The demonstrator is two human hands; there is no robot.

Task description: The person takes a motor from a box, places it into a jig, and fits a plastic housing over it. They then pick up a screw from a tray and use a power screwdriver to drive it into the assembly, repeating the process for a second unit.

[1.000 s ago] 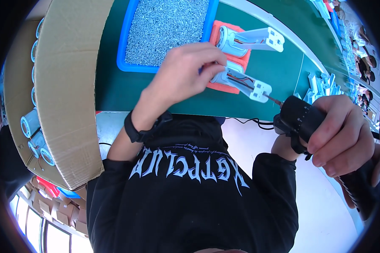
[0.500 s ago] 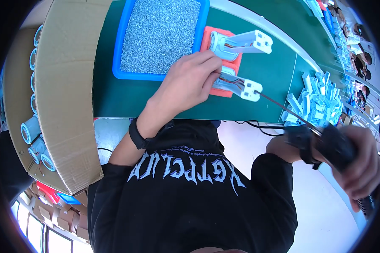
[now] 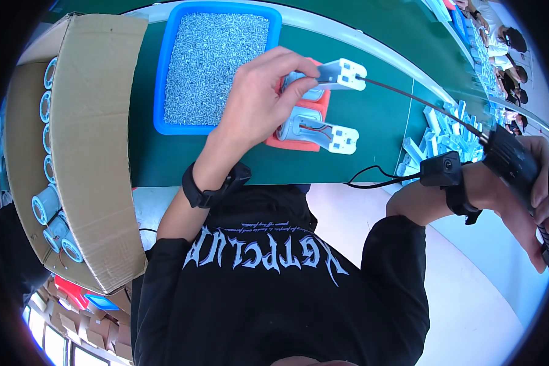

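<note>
My left hand (image 3: 259, 91) reaches over the far one of two light-blue plastic housings, thumb and forefinger pinched together; what is between them is hidden. This far housing (image 3: 345, 74) has a white end with square holes facing right. On the right, my right hand (image 3: 521, 216) grips a black electric screwdriver (image 3: 511, 160). The screwdriver's long thin shaft runs left, and its tip meets the far housing's white end. The near housing (image 3: 341, 139) lies untouched, red and dark wires inside it. Orange-red foam holders (image 3: 294, 145) sit under both housings.
A blue tray (image 3: 160, 91) full of small silver screws stands left of the housings. An open cardboard box (image 3: 97, 152) with round light-blue parts is at far left. Several light-blue plastic pieces (image 3: 436, 131) are piled at right, near a black cable (image 3: 378, 182). People sit farther off.
Both hands have gone from the near housing to the far one. The screwdriver tip has moved with them, away from me. The view has shifted slightly.
</note>
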